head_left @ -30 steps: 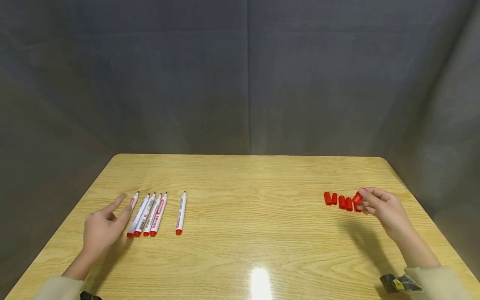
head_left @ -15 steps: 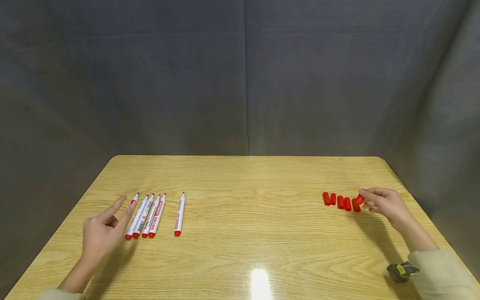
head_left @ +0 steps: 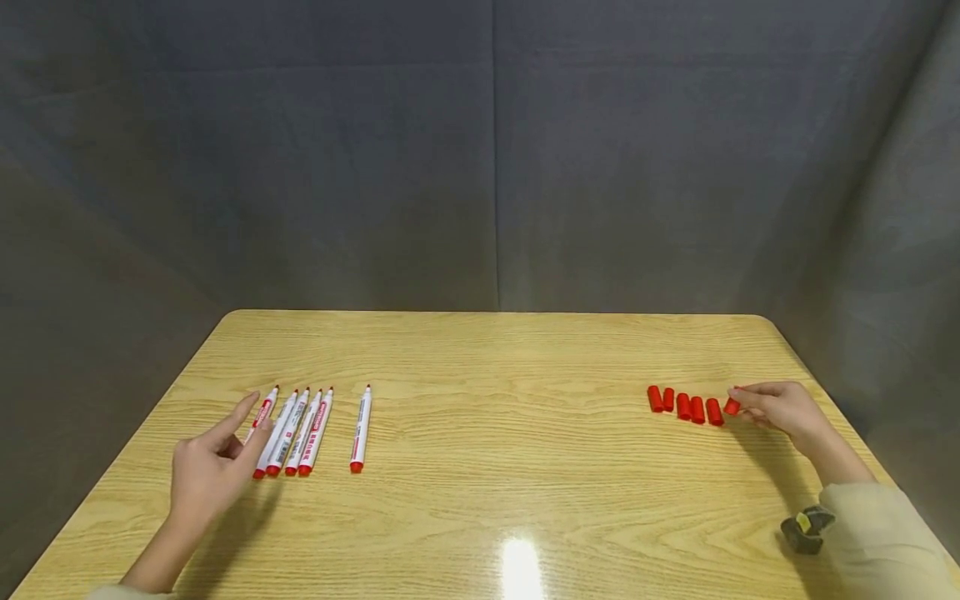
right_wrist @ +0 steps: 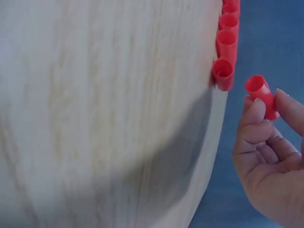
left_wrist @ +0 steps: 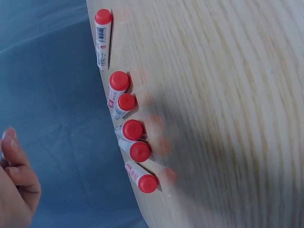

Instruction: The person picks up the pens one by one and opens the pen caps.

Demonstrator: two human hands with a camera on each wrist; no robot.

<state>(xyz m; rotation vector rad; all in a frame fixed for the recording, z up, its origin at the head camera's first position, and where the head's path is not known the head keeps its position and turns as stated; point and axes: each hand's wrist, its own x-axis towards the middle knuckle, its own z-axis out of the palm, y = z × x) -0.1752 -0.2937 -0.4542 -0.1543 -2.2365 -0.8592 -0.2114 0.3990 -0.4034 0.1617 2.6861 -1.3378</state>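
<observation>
My right hand (head_left: 783, 410) pinches a red marker cap (right_wrist: 264, 97) between thumb and fingertips, with the cap's hollow end showing in the right wrist view. Beside it, several more red caps (head_left: 683, 406) lie in a row on the table. At the left, my left hand (head_left: 208, 469) hovers with thumb and index finger spread, holding nothing. Close by its fingers is the leftmost uncapped marker (head_left: 262, 411), partly hidden in the head view. To its right several white markers with red ends (head_left: 297, 433) lie side by side, tips pointing away. One marker (head_left: 361, 429) lies apart from them.
The wood-grain table (head_left: 510, 400) stretches between the markers and the caps. A dark grey cloth (head_left: 480, 167) hangs behind it and along both sides. A bright light reflection falls near the front.
My right hand has moved the pinched cap rightward and down, from over the row's last cap to just beside it. My left hand has barely moved.
</observation>
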